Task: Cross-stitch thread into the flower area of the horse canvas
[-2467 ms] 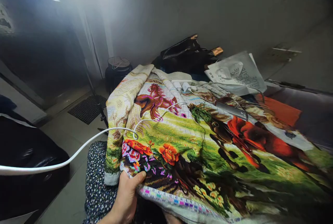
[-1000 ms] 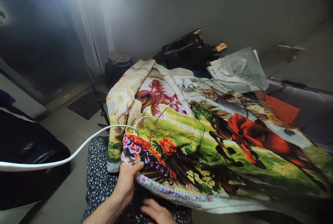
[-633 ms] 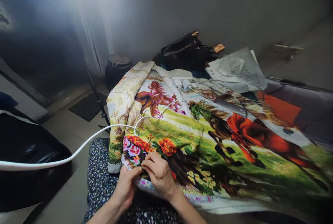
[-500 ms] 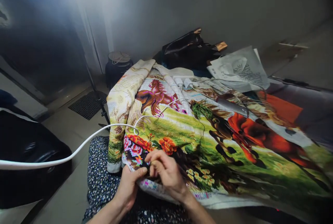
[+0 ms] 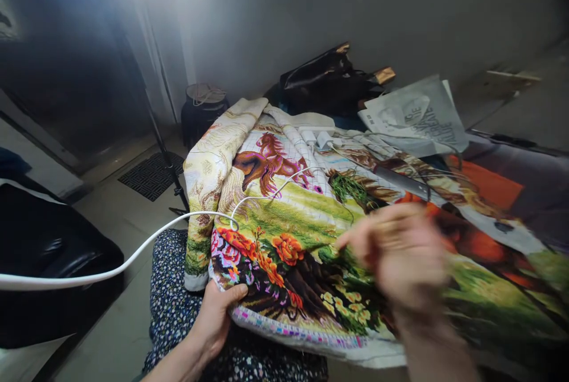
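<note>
patterned cloth (image 5: 311, 216) spreads before the person, its near edge pinched by the left hand (image 5: 217, 308). the right hand (image 5: 404, 252) blurs over it, grip impossible to tell. the step seems steadying that edge; next calls for a firm left pinch.

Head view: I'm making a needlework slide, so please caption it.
Left hand gripping the edge of a horse-and-flower cross-stitch cloth, the blurred right hand over it near green thread.
</note>
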### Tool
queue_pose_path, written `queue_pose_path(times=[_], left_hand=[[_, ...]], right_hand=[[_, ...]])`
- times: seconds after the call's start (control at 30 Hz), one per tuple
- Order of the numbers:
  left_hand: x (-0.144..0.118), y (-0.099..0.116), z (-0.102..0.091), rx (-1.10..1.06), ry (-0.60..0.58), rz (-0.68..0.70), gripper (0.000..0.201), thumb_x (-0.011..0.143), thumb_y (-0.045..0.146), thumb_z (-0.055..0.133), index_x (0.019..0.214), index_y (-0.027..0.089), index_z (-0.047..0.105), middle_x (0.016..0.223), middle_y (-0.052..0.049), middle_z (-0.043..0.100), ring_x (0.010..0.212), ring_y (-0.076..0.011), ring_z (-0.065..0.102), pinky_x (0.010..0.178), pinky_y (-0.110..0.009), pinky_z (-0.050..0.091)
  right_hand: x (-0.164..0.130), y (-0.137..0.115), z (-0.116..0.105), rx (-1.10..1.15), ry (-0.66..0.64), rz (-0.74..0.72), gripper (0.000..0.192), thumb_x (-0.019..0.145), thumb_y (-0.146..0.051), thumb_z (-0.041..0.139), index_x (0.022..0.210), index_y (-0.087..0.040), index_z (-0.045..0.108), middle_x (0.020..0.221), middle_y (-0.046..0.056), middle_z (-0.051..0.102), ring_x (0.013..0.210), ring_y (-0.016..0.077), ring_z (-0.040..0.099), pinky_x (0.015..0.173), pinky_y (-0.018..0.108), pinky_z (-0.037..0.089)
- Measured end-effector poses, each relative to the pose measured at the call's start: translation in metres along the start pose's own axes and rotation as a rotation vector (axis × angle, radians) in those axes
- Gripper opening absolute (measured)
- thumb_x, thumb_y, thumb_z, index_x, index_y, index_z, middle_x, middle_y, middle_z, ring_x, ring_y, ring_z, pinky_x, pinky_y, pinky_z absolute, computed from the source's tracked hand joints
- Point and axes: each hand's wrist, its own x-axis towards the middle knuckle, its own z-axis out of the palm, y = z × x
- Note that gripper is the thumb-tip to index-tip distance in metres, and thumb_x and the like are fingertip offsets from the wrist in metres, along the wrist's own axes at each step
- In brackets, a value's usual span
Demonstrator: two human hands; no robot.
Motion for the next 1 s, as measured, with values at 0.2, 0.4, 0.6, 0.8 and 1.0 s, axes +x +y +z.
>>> queue_pose_path(times=[0.2, 0.4, 0.6, 0.8, 1.0], left_hand=[[-0.005, 0.003, 0.0, -0.005, 0.027, -0.03, 0.061, 0.066, 0.014, 0.07, 0.125, 0.016, 0.053, 0.101, -0.01, 0.071, 0.089, -0.0247, 0.066, 0.084, -0.036, 0.048], [-0.005, -0.001, -0.002, -0.002, 0.056, -0.034, 0.063, 0.065, 0.015, 0.071, 0.125, 0.016, 0.053, 0.098, -0.01, 0.072, 0.084, -0.0242, 0.067, 0.081, -0.035, 0.049], [-0.005, -0.001, -0.002, 0.003, 0.058, -0.039, 0.062, 0.065, 0.015, 0.071, 0.125, 0.016, 0.054, 0.097, -0.009, 0.072, 0.082, -0.0236, 0.067, 0.078, -0.034, 0.049], [-0.006, -0.001, -0.001, -0.002, 0.055, -0.038, 0.062, 0.063, 0.017, 0.073, 0.122, 0.015, 0.055, 0.096, -0.01, 0.072, 0.083, -0.0249, 0.067, 0.079, -0.035, 0.049], [-0.005, -0.002, 0.0, 0.025, 0.043, 0.001, 0.063, 0.064, 0.016, 0.072, 0.125, 0.017, 0.053, 0.101, -0.01, 0.072, 0.085, -0.0246, 0.067, 0.079, -0.033, 0.048]], right_hand=[[-0.044, 0.055, 0.082, -0.277, -0.6, -0.096, 0.019, 0.087, -0.014, 0.047, 0.091, -0.018, 0.065, 0.085, 0.004, 0.07, 0.073, 0.0146, 0.064, 0.068, 0.025, 0.048], [-0.05, 0.07, 0.094, -0.377, -0.552, -0.142, 0.022, 0.083, -0.01, 0.053, 0.095, -0.017, 0.07, 0.087, 0.004, 0.073, 0.075, 0.0166, 0.068, 0.071, 0.023, 0.048], [-0.046, 0.066, 0.095, -0.45, -0.587, -0.123, 0.022, 0.08, -0.005, 0.055, 0.091, -0.017, 0.071, 0.083, 0.004, 0.073, 0.072, 0.0164, 0.067, 0.067, 0.022, 0.044], [-0.042, 0.057, 0.095, -0.577, -0.707, -0.12, 0.02, 0.079, -0.005, 0.056, 0.086, -0.018, 0.07, 0.074, 0.001, 0.07, 0.065, 0.0138, 0.063, 0.06, 0.021, 0.038], [-0.03, 0.054, 0.093, -0.752, -0.802, -0.192, 0.013, 0.083, -0.011, 0.053, 0.08, -0.016, 0.064, 0.07, 0.003, 0.065, 0.062, 0.0147, 0.057, 0.055, 0.023, 0.033]])
